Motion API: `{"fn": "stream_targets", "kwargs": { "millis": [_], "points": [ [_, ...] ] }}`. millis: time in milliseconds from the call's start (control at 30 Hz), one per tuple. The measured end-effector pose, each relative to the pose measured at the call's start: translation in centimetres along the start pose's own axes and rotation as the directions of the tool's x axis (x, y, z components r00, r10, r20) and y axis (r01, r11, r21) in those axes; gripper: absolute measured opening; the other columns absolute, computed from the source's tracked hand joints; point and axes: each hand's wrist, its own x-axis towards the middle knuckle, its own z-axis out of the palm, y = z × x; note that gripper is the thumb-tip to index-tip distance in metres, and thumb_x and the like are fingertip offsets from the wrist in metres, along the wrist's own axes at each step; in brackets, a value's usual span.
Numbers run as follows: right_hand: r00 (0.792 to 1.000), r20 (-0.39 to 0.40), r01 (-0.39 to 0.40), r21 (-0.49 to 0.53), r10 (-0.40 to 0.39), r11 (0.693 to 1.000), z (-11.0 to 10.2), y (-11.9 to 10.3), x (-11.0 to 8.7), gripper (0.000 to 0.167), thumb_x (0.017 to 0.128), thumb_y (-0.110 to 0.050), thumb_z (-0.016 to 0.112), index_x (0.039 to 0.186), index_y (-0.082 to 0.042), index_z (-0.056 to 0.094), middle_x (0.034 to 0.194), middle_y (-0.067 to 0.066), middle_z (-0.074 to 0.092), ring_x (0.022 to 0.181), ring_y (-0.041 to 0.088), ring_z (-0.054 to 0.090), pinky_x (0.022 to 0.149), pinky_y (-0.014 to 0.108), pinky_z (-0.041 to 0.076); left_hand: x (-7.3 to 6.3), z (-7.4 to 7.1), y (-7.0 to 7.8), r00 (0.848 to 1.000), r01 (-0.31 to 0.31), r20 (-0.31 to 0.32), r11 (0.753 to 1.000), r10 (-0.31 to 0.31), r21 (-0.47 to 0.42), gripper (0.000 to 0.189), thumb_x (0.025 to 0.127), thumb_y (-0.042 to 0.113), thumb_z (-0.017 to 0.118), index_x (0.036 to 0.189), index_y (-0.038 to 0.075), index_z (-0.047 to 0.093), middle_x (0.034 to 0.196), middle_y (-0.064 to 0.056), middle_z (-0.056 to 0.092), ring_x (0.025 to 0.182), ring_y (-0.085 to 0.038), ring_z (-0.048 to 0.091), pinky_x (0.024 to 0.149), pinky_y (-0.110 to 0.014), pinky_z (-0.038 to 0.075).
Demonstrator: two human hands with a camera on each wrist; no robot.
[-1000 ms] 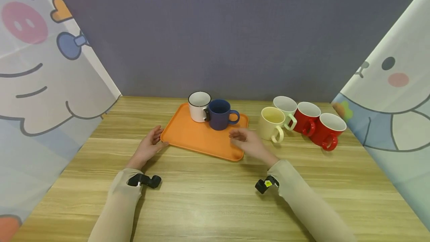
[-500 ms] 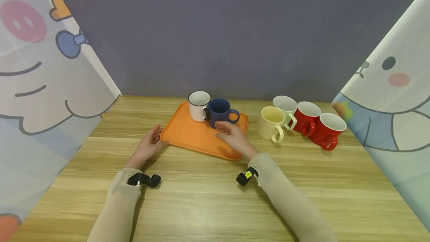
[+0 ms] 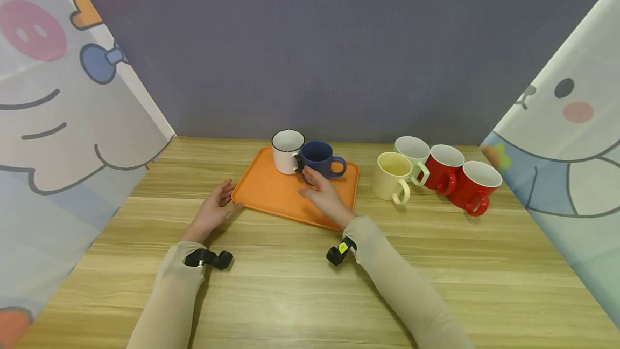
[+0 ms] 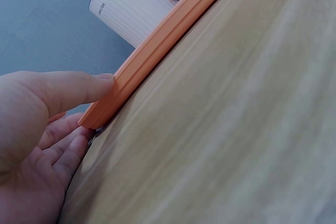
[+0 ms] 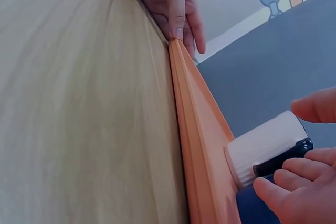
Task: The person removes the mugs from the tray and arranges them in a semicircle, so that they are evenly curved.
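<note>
My left hand (image 3: 212, 213) is at the near left corner of an orange tray (image 3: 276, 193). In the left wrist view its thumb touches the rim, and its other fingers lie loosely past the corner. My right hand (image 3: 325, 196) is over the tray's right part, fingers extended, in front of a dark blue mug (image 3: 317, 155). The right wrist view shows its thumb and fingers apart beside a white mug (image 5: 268, 145) with a black handle. Whether the fingertips touch the blue mug I cannot tell. Both mugs stand upright at the tray's back, side by side.
Right of the tray stand a pale yellow mug (image 3: 391, 178), a white mug with a pale green handle (image 3: 411, 151) and two red mugs (image 3: 472, 190). A grey wall (image 3: 310, 53) rises behind the wooden table (image 3: 271, 290), with cartoon-print cloths at both sides.
My right hand has moved left and slightly away from me, from the tray's right edge to the front of the blue mug. The left hand, tray and mugs have stayed put.
</note>
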Motion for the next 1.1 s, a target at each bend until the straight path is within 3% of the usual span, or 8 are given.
{"fn": "stream_targets", "kwargs": {
  "millis": [367, 767, 967, 1100],
  "points": [
    [0.997, -0.067, 0.027, 0.029, -0.025, 0.999, 0.7, 0.0, 0.5, 0.062, 0.091, 0.008, 0.060, 0.147, 0.013, 0.034, 0.149, 0.028, 0.040, 0.138, 0.040, 0.040, 0.114, 0.046, 0.036, 0.0, 0.0, 0.2, 1.000, -0.008, -0.001, 1.000, 0.008, -0.013, 0.081, 0.092, -0.001, 0.067, 0.153, -0.012, 0.016, 0.150, -0.036, 0.033, 0.138, -0.047, 0.035, 0.117, -0.052, 0.027],
    [0.997, -0.071, -0.022, -0.011, 0.021, 1.000, 1.6, 0.3, 1.7, 0.053, 0.095, 0.000, 0.061, 0.145, 0.006, 0.045, 0.147, 0.021, 0.047, 0.137, 0.035, 0.044, 0.113, 0.043, 0.038, 0.3, 0.0, -0.4, 1.000, 0.005, -0.004, 1.000, -0.005, -0.015, 0.081, 0.092, -0.003, 0.066, 0.153, -0.013, 0.014, 0.150, -0.038, 0.031, 0.138, -0.049, 0.034, 0.117, -0.052, 0.027],
    [0.990, -0.104, -0.089, 0.081, 0.098, 0.993, 2.1, 0.1, 2.8, 0.046, 0.099, -0.008, 0.058, 0.143, 0.002, 0.050, 0.141, 0.020, 0.054, 0.126, 0.033, 0.054, 0.100, 0.042, 0.049, 0.2, 0.0, -0.3, 1.000, 0.009, 0.002, 1.000, -0.009, -0.001, 0.080, 0.093, -0.003, 0.066, 0.153, -0.013, 0.013, 0.150, -0.038, 0.029, 0.139, -0.049, 0.032, 0.117, -0.053, 0.027],
    [0.983, -0.121, -0.122, 0.147, 0.141, 0.982, 2.4, -0.5, 3.1, 0.043, 0.101, -0.010, 0.055, 0.142, 0.004, 0.051, 0.138, 0.022, 0.056, 0.122, 0.035, 0.056, 0.097, 0.040, 0.050, 0.1, 0.0, -0.2, 1.000, 0.010, 0.005, 1.000, -0.010, -0.003, 0.080, 0.093, -0.003, 0.065, 0.153, -0.013, 0.013, 0.151, -0.037, 0.029, 0.138, -0.049, 0.033, 0.117, -0.053, 0.027]
  ]
}}
